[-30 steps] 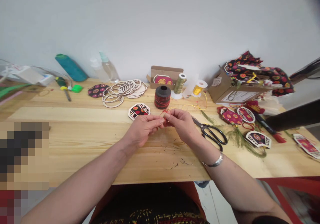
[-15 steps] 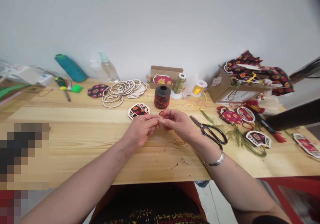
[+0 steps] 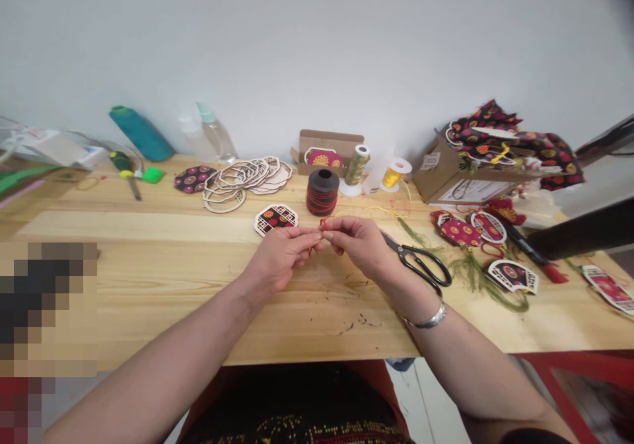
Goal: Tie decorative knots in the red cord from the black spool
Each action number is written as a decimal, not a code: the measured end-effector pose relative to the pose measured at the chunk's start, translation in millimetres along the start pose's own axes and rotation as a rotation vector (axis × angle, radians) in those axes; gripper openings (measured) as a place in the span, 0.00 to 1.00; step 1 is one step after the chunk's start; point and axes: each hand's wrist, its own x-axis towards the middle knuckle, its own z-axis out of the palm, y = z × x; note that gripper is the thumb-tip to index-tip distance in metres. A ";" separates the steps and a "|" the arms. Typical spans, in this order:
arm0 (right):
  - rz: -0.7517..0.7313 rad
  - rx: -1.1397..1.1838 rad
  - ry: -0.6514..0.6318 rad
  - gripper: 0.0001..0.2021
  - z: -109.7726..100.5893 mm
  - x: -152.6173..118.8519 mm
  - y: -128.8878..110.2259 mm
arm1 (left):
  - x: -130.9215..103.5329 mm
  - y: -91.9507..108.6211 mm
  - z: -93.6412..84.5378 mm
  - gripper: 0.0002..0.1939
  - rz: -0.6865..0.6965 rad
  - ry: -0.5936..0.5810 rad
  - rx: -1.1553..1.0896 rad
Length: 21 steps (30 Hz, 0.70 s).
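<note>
Between my fingertips is a thin red cord (image 3: 323,223), with a small loop standing up above them. My left hand (image 3: 284,254) pinches it from the left, and my right hand (image 3: 357,244) pinches it from the right, thumbs almost meeting. Part of the cord hangs below, mostly hidden by the fingers. Just behind the hands stands a black spool wound with dark red thread (image 3: 321,194). Beside my left hand lies a patterned ornament with a white cut-out frame (image 3: 276,219). Black-handled scissors (image 3: 421,262) lie right of my right hand, partly behind the wrist.
Along the wall are wooden frames (image 3: 247,183), a small cardboard box (image 3: 327,140), a green thread spool (image 3: 357,166) and a yellow spool (image 3: 393,178). At right, a fabric-filled carton (image 3: 436,173), tasselled ornaments (image 3: 460,231) and a black post (image 3: 584,227). A screwdriver-like tool (image 3: 126,173) lies left.
My right hand's fingers have shifted slightly and straightened at the pinch, so the red loop shows a little more clearly. The things on the table stay where they were.
</note>
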 end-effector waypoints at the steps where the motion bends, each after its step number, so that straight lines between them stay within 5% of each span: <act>1: -0.018 -0.022 0.018 0.06 0.4 0.1 -0.6 | 0.1 -0.1 -0.1 0.08 -0.003 -0.002 -0.001; 12: -0.227 -0.424 0.148 0.05 2.7 -5.2 -2.2 | 0.2 -0.5 -1.0 0.09 -0.035 0.001 -0.007; 21: -0.177 -0.378 0.177 0.04 1.8 -2.5 0.2 | 0.3 -0.7 -0.8 0.10 -0.028 -0.007 0.018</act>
